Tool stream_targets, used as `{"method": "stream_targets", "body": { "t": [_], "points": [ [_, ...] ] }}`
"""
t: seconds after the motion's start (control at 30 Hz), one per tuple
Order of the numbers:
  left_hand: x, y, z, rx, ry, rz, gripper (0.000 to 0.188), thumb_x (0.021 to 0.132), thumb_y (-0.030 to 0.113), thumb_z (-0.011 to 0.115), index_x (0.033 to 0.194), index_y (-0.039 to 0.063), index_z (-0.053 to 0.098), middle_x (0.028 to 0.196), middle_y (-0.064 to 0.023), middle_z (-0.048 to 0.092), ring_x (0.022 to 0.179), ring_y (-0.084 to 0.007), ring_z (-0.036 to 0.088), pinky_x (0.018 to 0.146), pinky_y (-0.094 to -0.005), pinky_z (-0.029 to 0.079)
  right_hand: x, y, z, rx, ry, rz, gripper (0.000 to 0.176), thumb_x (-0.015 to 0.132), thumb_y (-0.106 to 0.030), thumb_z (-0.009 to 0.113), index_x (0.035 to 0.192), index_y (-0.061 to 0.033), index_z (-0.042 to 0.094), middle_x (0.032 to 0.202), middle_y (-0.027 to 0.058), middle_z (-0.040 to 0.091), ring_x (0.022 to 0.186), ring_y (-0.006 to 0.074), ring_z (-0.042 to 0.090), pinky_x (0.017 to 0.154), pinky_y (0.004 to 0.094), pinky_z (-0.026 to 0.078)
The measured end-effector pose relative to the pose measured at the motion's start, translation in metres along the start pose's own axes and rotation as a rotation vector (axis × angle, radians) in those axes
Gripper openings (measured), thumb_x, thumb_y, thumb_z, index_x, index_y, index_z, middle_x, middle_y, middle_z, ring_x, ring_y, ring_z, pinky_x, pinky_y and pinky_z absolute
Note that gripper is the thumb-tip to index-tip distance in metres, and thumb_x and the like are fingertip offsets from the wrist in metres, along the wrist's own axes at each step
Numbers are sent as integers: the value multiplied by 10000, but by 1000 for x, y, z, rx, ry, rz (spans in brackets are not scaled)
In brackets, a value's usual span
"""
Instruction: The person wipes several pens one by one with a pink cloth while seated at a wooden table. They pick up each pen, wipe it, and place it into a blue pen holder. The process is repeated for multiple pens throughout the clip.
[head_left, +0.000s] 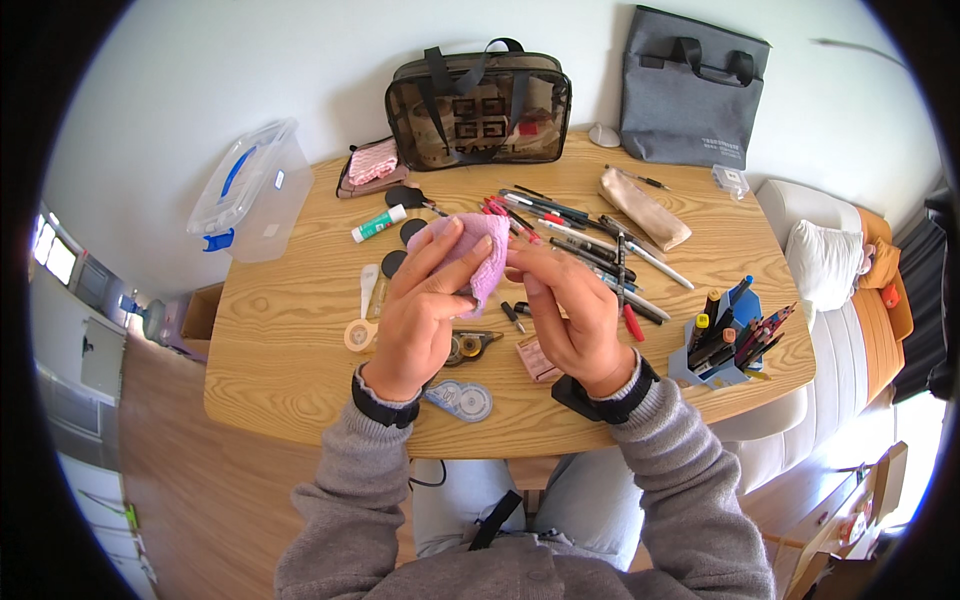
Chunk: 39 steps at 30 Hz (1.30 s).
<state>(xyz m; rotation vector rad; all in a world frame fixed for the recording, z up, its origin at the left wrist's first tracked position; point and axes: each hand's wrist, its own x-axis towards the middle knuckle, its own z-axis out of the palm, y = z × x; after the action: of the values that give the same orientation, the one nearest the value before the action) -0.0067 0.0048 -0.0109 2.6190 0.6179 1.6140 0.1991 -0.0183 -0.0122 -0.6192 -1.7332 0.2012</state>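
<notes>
My left hand (420, 319) holds a folded pink-purple cloth (486, 271) above the middle of the wooden table (285, 352). Close to the cloth's right edge is my right hand (577, 315), its fingers bent; whether it touches the cloth or pinches something small, I cannot tell. Beyond the hands lies a loose pile of pens (592, 232). Under and near my wrists are a black correction tape (471, 346), a blue correction tape (469, 401) and a pink box (534, 358), partly hidden by my right hand. A roll of tape (360, 335) and a glue stick (378, 223) lie at the left.
A clear plastic box (262, 199) stands at the left edge. A transparent travel bag (480, 112) and a grey bag (691, 94) lean on the wall behind. A beige pencil case (643, 208) lies right of the pens, and a blue pen holder (716, 364) stands at the right.
</notes>
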Motion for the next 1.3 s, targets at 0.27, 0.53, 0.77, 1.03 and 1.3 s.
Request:
{"method": "stream_targets", "body": {
  "t": [0.27,0.53,0.77,1.03,1.3],
  "points": [
    [-2,-8,-1,107,97,-66,188,943,-102,532,983,73,478,1388,-230,641,1437,-428,469,1210,-589,289,5,-3,-4,8,-58,-34,399,875,162,585,1246,31,652,1284,226,688,1152,363,695,977,390,546],
    [-3,-8,-2,120,160,-119,203,952,-120,522,984,71,463,1427,-236,611,1455,-431,447,1213,-590,275,5,-8,-4,14,-47,-2,253,958,140,540,1165,72,667,1207,250,719,1148,348,712,1006,394,542],
    [-2,-3,0,66,79,-69,208,933,-125,536,999,64,479,1413,-238,620,1442,-438,459,1209,-591,281,2,-5,-2,-3,-42,1,256,961,134,554,1180,69,670,1203,239,724,1144,338,715,992,389,551],
    [1,2,0,-32,-20,-12,189,930,-90,588,990,63,495,1378,-215,650,1395,-437,513,1124,-510,448,-5,1,-1,-41,-44,11,527,851,164,612,1366,54,603,1154,228,701,949,342,704,844,373,560],
    [1,3,3,-71,-48,25,168,945,-53,618,964,70,505,1358,-190,670,1390,-410,528,1114,-499,460,-4,3,3,-77,11,-17,599,866,153,627,1450,51,542,1079,223,703,848,326,687,792,365,554]
  ]
}}
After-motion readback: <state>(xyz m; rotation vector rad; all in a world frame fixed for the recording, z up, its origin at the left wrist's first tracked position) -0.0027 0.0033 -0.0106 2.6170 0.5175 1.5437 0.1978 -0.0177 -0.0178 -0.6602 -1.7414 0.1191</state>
